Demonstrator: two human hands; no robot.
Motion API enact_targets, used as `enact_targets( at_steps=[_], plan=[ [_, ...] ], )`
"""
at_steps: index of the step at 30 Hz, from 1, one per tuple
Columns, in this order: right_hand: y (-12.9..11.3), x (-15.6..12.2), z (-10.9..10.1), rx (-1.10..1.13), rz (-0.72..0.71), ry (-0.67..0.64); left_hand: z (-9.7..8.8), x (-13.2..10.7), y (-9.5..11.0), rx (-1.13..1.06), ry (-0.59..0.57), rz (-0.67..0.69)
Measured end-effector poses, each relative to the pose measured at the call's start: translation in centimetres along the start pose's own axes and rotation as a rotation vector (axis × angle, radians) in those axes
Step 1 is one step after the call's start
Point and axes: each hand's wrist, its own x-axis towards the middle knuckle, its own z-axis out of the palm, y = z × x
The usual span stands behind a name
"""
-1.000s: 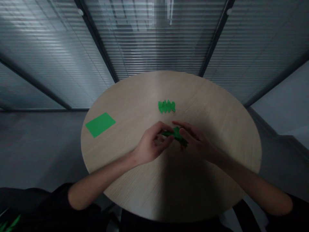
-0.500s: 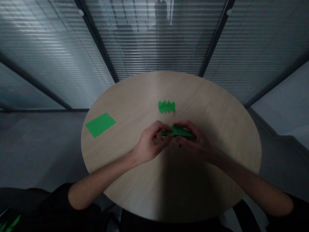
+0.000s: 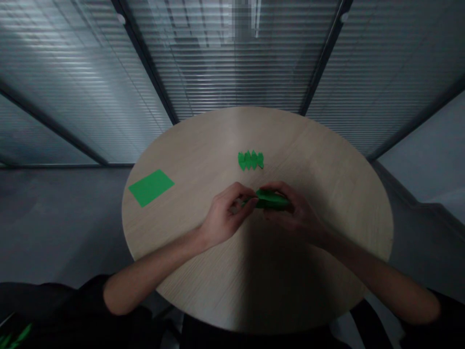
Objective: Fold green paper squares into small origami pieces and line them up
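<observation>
We find the left hand (image 3: 228,212) half closed, its thumb and fingertips pinching the narrow left end of a folded green paper piece (image 3: 271,199); the right hand (image 3: 296,213) is curled more fully around the thicker right end, its fingers lying over the top; the piece sits between the two hands, near the middle of the round wood-grain table (image 3: 323,165), and we cannot tell whether it touches the surface; we judge this piece to be partly worked, since it is folded but remains in both hands; beyond the hands, a green paper strip (image 3: 250,160) with a row of pointed lobes lies flat on the table, and we judge its shaping to be done; near the table's left edge, a rectangular green paper sheet (image 3: 150,187) lies flat, showing no folds that we can make out, so we count it as not yet worked; at the lower left, a small green item (image 3: 14,335) shows beside a dark sleeve (image 3: 72,303); it is too dim for us to identify.
</observation>
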Motion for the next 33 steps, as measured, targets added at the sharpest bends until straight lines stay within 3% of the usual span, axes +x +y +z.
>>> enact_targets(
  at_steps=[7, 14, 27, 33],
  plan=[
    [0.02, 0.05, -0.19, 0.068, 0.023, -0.028, -0.22, 0.09, 0.16, 0.089, 0.019, 0.099],
    [0.38, 0.01, 0.20, 0.010, 0.000, 0.106, -0.06, -0.09, -0.01, 0.118, 0.029, 0.067],
    [0.71, 0.03, 0.04, 0.133, 0.021, 0.087, -0.05, -0.27, 0.12, 0.135, -0.008, 0.096],
    [0.54, 0.04, 0.03, 0.047, -0.014, 0.116, -0.18, -0.16, 0.36, 0.132, -0.009, 0.130]
  ],
)
